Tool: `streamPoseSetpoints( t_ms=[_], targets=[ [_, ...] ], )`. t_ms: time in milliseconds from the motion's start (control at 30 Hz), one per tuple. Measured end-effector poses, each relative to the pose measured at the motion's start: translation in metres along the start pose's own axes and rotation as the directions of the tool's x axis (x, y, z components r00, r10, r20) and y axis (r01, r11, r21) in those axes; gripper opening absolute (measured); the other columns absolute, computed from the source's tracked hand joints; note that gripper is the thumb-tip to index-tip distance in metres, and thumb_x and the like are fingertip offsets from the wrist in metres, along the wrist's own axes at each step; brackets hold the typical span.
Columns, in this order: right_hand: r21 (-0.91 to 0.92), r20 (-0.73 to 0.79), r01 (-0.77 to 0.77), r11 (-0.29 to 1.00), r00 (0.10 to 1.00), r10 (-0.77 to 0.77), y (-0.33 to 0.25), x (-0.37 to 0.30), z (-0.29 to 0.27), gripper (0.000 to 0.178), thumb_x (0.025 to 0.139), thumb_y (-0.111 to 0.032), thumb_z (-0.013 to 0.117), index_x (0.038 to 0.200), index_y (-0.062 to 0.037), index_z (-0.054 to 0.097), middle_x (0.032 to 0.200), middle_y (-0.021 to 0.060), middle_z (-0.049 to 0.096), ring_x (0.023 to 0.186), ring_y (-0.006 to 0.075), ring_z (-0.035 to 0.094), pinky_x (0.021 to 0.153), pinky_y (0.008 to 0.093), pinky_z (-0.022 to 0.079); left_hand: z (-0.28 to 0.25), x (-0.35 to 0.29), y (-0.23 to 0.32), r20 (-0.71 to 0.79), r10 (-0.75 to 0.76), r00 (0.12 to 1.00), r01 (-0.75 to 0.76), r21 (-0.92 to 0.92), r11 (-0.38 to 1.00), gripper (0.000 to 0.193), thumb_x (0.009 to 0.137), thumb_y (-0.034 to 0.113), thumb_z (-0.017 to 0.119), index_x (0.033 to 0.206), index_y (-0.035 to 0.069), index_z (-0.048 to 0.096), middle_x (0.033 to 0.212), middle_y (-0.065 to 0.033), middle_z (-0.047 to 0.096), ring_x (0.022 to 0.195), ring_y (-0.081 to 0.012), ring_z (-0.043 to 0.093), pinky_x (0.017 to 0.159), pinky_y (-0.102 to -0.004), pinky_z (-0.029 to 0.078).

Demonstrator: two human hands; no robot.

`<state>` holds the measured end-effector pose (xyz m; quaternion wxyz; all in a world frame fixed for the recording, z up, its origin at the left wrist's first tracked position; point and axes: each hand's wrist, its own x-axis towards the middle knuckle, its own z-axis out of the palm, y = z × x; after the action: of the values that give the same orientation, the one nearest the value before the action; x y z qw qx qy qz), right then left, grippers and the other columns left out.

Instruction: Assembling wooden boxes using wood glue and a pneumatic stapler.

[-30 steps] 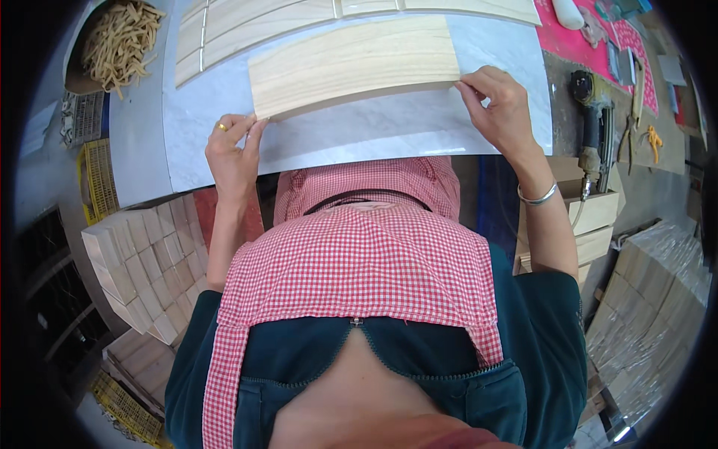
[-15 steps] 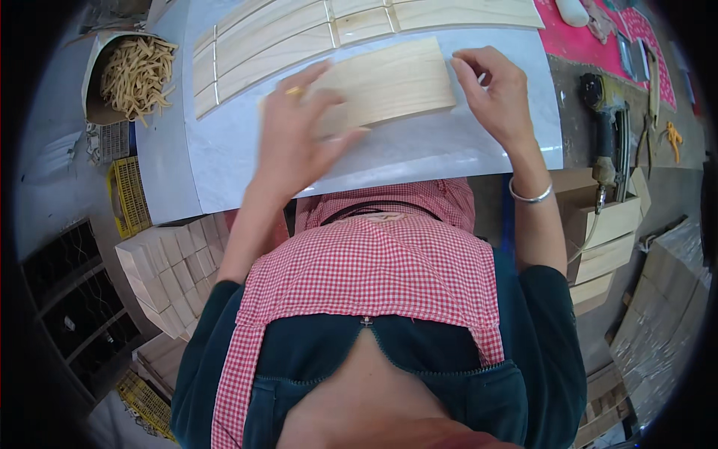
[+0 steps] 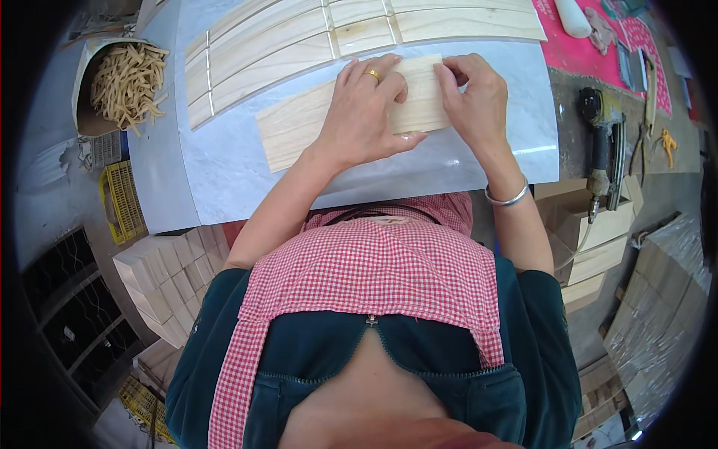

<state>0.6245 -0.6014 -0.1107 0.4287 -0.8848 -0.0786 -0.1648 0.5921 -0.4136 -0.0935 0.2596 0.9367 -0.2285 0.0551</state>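
Note:
A pale wooden board (image 3: 292, 123) lies at a slant on the white tabletop in front of me. My left hand (image 3: 366, 108) rests across its middle with thumb and fingers spread, covering part of the surface. At the board's right end, my right hand (image 3: 471, 93) has thumb and forefinger pinched at the edge; whether something small is between them is hidden. Beyond my hands, several pale boards (image 3: 262, 63) lie side by side, with narrow light strips (image 3: 329, 30) running across them.
A box of tan strips (image 3: 127, 86) stands at the left. To the right lie an air nailer (image 3: 600, 142) with a hose, pliers (image 3: 643, 153) and an orange tool (image 3: 668, 148). Stacked wooden pieces (image 3: 168, 273) stand below the table's left side; a pink cloth (image 3: 557, 52) lies far right.
My left hand has moved right and settled on the board. My right hand has come left and down to the board's right edge. The board's left part is now uncovered.

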Motion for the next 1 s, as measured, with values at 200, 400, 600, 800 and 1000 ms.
streamPoseSetpoints(
  t_ms=[200, 400, 600, 800, 1000],
  targets=[
    [-0.075, -0.09, 0.058, 0.995, 0.994, -0.065, 0.0, -0.003, 0.008, 0.007, 0.082, -0.008, 0.071, 0.079, -0.0026, 0.072, 0.076, 0.0072, 0.067, 0.064, 0.0206, 0.058, 0.062, 0.0329, 0.049, 0.004, -0.001, -0.003, -0.056, 0.006, 0.998, -0.009, -0.065, 0.998, 0.053, 0.058, 0.031, 0.091, 0.088, 0.012, 0.052, 0.143, -0.0121, 0.055, 0.129, -0.0326, 0.049, 0.111, -0.0461, 0.034],
    [-0.038, -0.171, 0.059, 0.998, 0.983, -0.064, 0.005, -0.007, 0.013, 0.006, 0.082, -0.009, 0.072, 0.082, -0.0027, 0.073, 0.078, 0.0065, 0.068, 0.065, 0.0201, 0.059, 0.064, 0.0326, 0.049, 0.006, -0.001, -0.005, -0.093, 0.052, 0.994, -0.061, -0.092, 0.994, 0.054, 0.057, 0.032, 0.092, 0.087, 0.013, 0.051, 0.142, -0.0109, 0.056, 0.127, -0.0306, 0.051, 0.109, -0.0454, 0.035],
    [0.258, -0.03, -0.123, 0.958, 0.99, 0.136, 0.013, -0.012, 0.003, 0.009, 0.084, -0.009, 0.072, 0.09, -0.0023, 0.074, 0.082, 0.0061, 0.07, 0.068, 0.0177, 0.061, 0.066, 0.0298, 0.05, 0.004, -0.001, -0.005, -0.134, 0.077, 0.988, -0.086, -0.062, 0.994, 0.05, 0.058, 0.033, 0.088, 0.084, 0.012, 0.051, 0.136, -0.0128, 0.059, 0.12, -0.032, 0.054, 0.105, -0.0428, 0.038],
    [0.082, 0.078, 0.012, 0.997, 0.997, -0.018, 0.007, -0.049, -0.05, 0.009, 0.088, -0.003, 0.071, 0.095, -0.0003, 0.075, 0.083, 0.0035, 0.07, 0.067, 0.013, 0.056, 0.065, 0.0244, 0.048, -0.014, 0.002, 0.004, -0.001, 0.123, 0.992, -0.123, -0.047, 0.991, 0.052, 0.074, 0.044, 0.083, 0.093, 0.006, 0.055, 0.129, -0.0269, 0.056, 0.125, -0.0382, 0.051, 0.105, -0.0496, 0.038],
    [-0.013, 0.178, 0.067, 0.998, 0.982, -0.063, 0.001, -0.061, -0.054, 0.008, 0.083, 0.002, 0.073, 0.09, -0.0009, 0.075, 0.079, 0.0033, 0.068, 0.066, 0.0139, 0.056, 0.061, 0.0254, 0.045, 0.002, 0.016, 0.003, 0.029, 0.092, 0.995, -0.092, -0.022, 0.996, 0.055, 0.069, 0.049, 0.083, 0.086, 0.009, 0.049, 0.129, -0.0258, 0.055, 0.127, -0.041, 0.047, 0.107, -0.0508, 0.034]
  ],
)
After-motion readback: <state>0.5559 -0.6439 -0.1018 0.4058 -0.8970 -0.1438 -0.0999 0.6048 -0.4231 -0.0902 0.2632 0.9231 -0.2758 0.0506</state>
